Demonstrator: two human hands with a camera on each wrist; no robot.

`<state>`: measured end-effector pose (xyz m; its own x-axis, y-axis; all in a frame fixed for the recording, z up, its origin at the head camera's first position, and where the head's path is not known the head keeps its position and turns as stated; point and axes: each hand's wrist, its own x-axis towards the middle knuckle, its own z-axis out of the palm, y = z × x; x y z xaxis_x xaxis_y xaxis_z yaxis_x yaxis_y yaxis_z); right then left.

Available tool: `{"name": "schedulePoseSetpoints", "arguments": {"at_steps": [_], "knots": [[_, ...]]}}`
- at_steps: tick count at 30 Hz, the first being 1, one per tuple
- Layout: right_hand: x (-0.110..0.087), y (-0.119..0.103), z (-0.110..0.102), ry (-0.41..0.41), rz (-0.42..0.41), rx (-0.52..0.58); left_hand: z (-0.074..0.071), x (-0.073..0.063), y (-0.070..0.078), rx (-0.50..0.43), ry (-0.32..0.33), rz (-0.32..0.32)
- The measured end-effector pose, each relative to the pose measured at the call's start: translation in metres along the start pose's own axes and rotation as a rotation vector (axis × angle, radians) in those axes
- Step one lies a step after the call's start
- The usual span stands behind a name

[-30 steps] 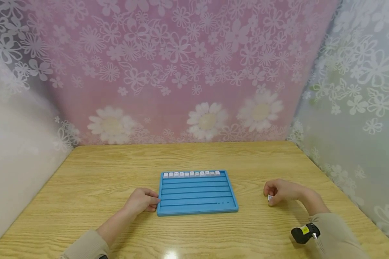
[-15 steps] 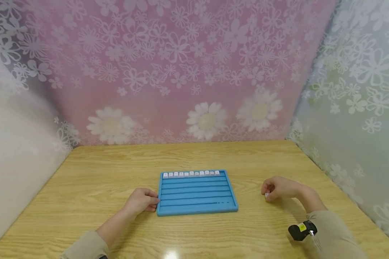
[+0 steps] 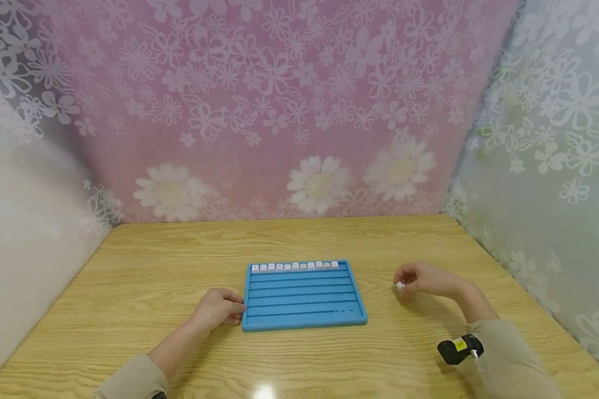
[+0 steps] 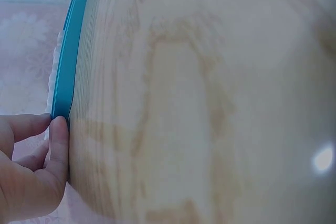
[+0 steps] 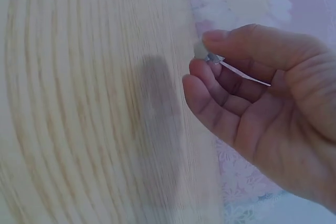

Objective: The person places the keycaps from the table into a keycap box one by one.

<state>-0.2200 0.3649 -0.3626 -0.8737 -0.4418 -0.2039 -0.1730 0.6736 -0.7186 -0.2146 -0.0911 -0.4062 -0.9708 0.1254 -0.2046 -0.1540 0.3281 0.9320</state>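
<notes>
A blue keycap tray point(image 3: 304, 298) with ridged rows lies on the table. White keycaps point(image 3: 295, 267) with small dark marks stand along its far row. My left hand point(image 3: 218, 308) holds the tray's left edge; in the left wrist view, thumb and fingertips point(image 4: 59, 124) meet at the tray's corner point(image 4: 65, 98). To the right of the tray, above the table, my right hand point(image 3: 426, 280) pinches one white keycap point(image 3: 400, 286) between thumb and fingers. In the right wrist view this keycap point(image 5: 201, 51) is partly covered by the thumb, and a thin pale strip point(image 5: 244, 74) shows behind it inside the hand.
The wooden table point(image 3: 179, 249) runs back to a pink flowered curtain point(image 3: 259, 138). Pale curtains point(image 3: 554, 166) hang at both sides. A black wrist camera point(image 3: 460, 349) sits on the right sleeve point(image 3: 509, 354).
My right hand has moved left and farther from me, carrying the keycap nearer the tray. The left hand stays at the tray's left edge.
</notes>
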Motion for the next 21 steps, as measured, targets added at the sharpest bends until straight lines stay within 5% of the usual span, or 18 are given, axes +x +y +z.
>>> {"name": "schedulePoseSetpoints", "arguments": {"at_steps": [21], "knots": [[0.024,-0.016,0.007,0.125,-0.063,0.001,0.0,0.0,0.001,0.0,0.0,-0.004]]}}
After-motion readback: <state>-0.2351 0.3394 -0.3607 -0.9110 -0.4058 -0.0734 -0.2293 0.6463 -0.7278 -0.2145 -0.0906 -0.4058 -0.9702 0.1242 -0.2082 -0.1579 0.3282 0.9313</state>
